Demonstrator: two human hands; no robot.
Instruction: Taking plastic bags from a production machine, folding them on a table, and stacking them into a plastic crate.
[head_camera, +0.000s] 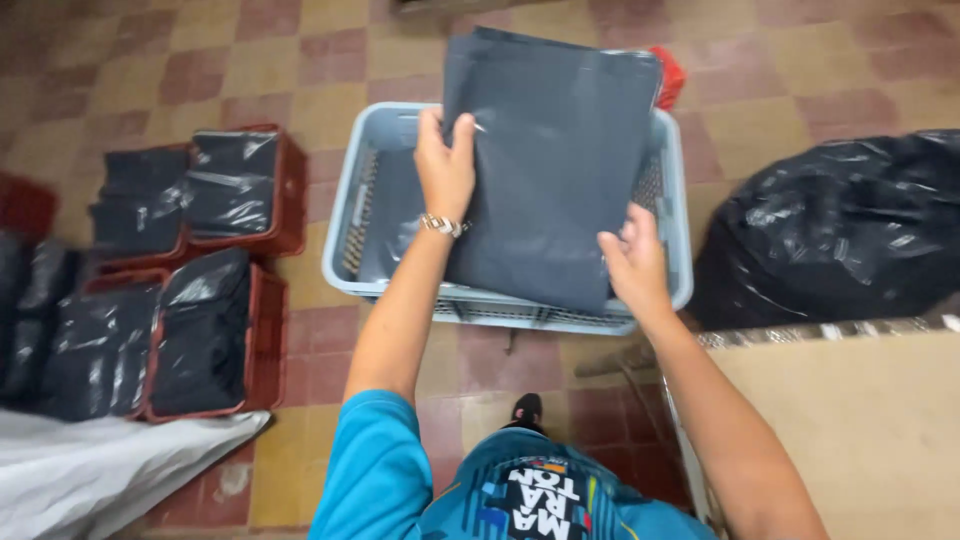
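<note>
Checkered floor of red and cream tiles (300, 80). To the left, red plastic crates (265, 340) packed with dark wrapped bundles; to the right, bulging black plastic sack (840, 225) beside a brown cardboard sheet (860, 420). In the middle, pale blue plastic basket (345, 215). Above the basket, partly inside, flat dark grey plastic mailer bag (560, 160), tilted. Left hand (445, 165) closed over the bag's left edge, thumb on top. Right hand (635, 265) at the lower right corner, fingers under the bag, gripping.
</note>
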